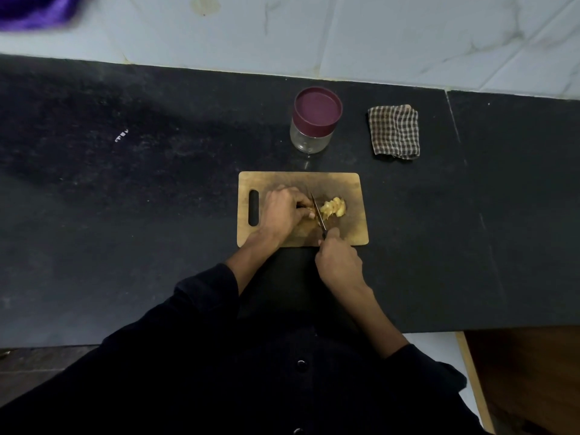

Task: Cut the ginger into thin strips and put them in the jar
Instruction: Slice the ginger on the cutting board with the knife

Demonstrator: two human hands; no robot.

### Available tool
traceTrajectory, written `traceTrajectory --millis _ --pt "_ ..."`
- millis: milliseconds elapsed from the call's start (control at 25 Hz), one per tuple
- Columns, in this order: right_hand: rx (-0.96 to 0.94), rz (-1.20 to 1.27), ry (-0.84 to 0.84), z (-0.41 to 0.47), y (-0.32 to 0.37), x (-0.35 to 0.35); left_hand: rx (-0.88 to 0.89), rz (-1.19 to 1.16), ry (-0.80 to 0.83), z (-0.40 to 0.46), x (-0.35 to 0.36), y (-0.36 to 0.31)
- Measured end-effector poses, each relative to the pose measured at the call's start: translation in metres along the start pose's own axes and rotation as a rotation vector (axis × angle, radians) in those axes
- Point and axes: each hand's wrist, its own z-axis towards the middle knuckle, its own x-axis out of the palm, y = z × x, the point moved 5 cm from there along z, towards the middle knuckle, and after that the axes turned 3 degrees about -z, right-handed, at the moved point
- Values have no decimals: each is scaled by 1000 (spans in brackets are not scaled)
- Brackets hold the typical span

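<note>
Nearest, the right hand (337, 262) grips the knife (318, 213), blade down on the board (351, 189) between cut ginger (334, 208) and the left hand (282, 208), curled to pin the uncut piece, while the lidded jar (315, 120) waits just behind.

wooden board (345, 183), matt stone counter (157, 199)

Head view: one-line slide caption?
Right hand slices yellow ginger on wooden cutting board; maroon-lidded glass jar closed.
</note>
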Motion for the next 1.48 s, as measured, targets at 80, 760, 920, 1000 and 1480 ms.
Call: traceTrajectory --millis 80,760,920,1000,1480 --pt "4 0 -2 6 4 -2 -7 -4 15 1 0 0" --pt "3 -10 65 6 -3 5 -10 -24 41 1 1 1" --pt "13 3 70 16 8 -1 -6 -28 33 0 3 3" --pt "20 14 77 12 3 4 -7 -21 23 0 4 2" --pt "30 204 123 3 -32 3 -6 -85 28 -2 2 6"
